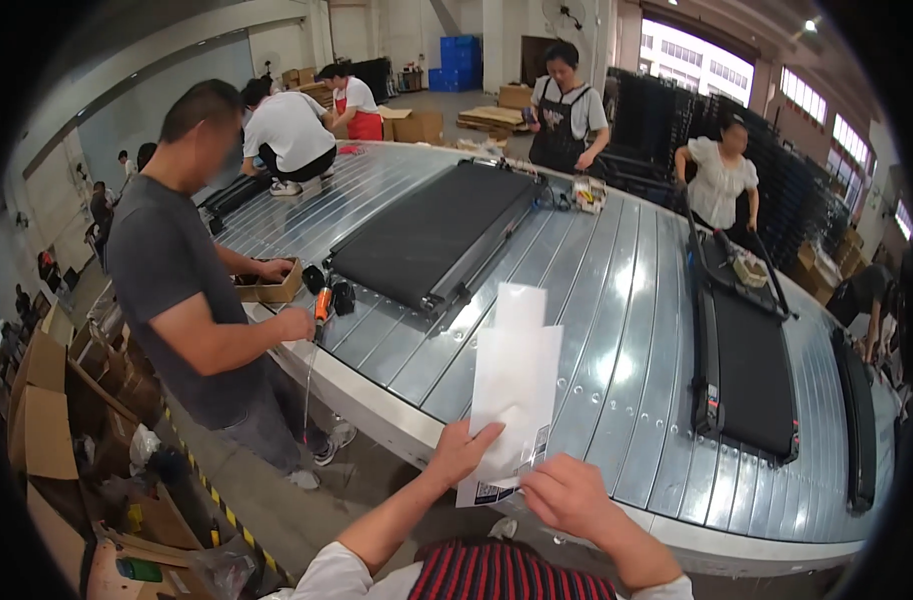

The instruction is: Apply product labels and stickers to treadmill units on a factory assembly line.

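Several overlapping white paper sheets (pixel 517 375) are held up in front of me, above the near edge of the metal work table (pixel 617 300). My left hand (pixel 459 455) grips them at the lower left, its thumb lying across the front. Fingers of my right hand (pixel 569 497) are pinched together at the lower right corner of the sheets. Dark printing, including a square code, shows along their bottom edge between my hands. Whether my right hand pinches one sheet or more, I cannot tell.
Flat black treadmills (pixel 437 235) lie on the table, another one (pixel 747 370) to the right with its handle frame raised. At my left a co-worker (pixel 192 260) handles an orange power screwdriver (pixel 323 303) beside a small cardboard box (pixel 277 285). More people work around the table's far side.
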The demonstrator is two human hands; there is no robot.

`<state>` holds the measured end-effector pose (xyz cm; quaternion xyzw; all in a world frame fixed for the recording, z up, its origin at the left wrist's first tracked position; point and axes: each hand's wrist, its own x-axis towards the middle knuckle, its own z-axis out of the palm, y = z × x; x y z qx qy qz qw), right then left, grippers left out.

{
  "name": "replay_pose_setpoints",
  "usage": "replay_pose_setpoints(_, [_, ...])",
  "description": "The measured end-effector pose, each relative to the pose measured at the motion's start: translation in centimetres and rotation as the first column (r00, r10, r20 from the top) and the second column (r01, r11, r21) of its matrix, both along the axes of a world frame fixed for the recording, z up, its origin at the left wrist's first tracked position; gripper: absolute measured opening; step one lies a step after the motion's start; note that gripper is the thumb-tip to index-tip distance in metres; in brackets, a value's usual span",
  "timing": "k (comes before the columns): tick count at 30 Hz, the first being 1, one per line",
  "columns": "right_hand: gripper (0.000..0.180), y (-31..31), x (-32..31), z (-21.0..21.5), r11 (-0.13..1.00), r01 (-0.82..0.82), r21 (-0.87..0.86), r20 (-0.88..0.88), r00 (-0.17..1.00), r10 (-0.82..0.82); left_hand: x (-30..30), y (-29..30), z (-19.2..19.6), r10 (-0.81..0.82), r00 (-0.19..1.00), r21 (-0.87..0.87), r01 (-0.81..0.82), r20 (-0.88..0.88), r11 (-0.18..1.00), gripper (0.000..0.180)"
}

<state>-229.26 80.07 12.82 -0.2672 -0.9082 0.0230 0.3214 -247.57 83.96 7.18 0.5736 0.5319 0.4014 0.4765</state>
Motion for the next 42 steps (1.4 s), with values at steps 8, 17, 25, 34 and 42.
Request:
replay_pose_setpoints(8, [0.06, -2.3, 5.5, -1.5, 0.721, 0.166, -0.673, -0.508, 0.604, -0.614, -1.8, -5.5, 1.6, -0.15, 0.888, 0.033, 0.15, 0.435, 0.988, 0.032])
replay_pose_setpoints(17, [0.042, -2.1, 4.4, -1.5, 0.567, -0.41, -0.715, -0.698, 0.373, -0.611, 0.8, -6.8, 0.2, -0.224, 0.89, -0.024, 0.254, 0.397, 0.967, 0.032])
replay_pose_setpoints(25, [0.035, -1.0, 10.5, -1.9, 0.613, -0.341, -0.712, -0.702, 0.359, -0.616, 7.4, -7.5, -1.1, -0.185, 0.907, -0.084, 0.233, 0.379, 0.969, 0.032])
replay_pose_setpoints(34, [0.043, -6.7, 22.0, -2.4, 0.489, 0.013, -0.872, -0.311, 0.757, -0.575, 13.1, -11.3, -2.9, -0.196, 0.954, 0.177, 0.238, -0.226, 0.955, 0.029])
replay_pose_setpoints(42, [0.043, -5.6, 21.1, -3.6, 0.443, -0.251, -0.861, -0.318, 0.944, -0.084, 16.3, -26.1, -1.0, 0.265, 0.96, 0.079, -0.258, -0.091, 0.963, 0.032])
